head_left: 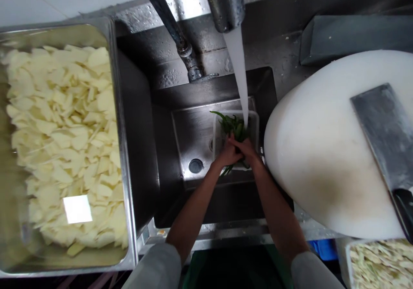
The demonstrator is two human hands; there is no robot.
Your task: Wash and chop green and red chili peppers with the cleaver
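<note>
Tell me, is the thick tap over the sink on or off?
On: a white stream of water falls from the tap into the tub.

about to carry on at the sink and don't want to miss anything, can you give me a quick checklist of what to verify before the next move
1. Water running: ok, a stream falls from the tap into the tub.
2. Tub inside the sink: ok.
3. Both hands at the green vegetables: ok, the left hand and right hand are close together over the tub.
4. Vegetables fully within the tub: not ok, a tip pokes past the rim at the upper left.
5. Knife clear of the hands: ok, it lies on the chopping board.
6. Vegetables clean: cannot tell from this view.
</note>
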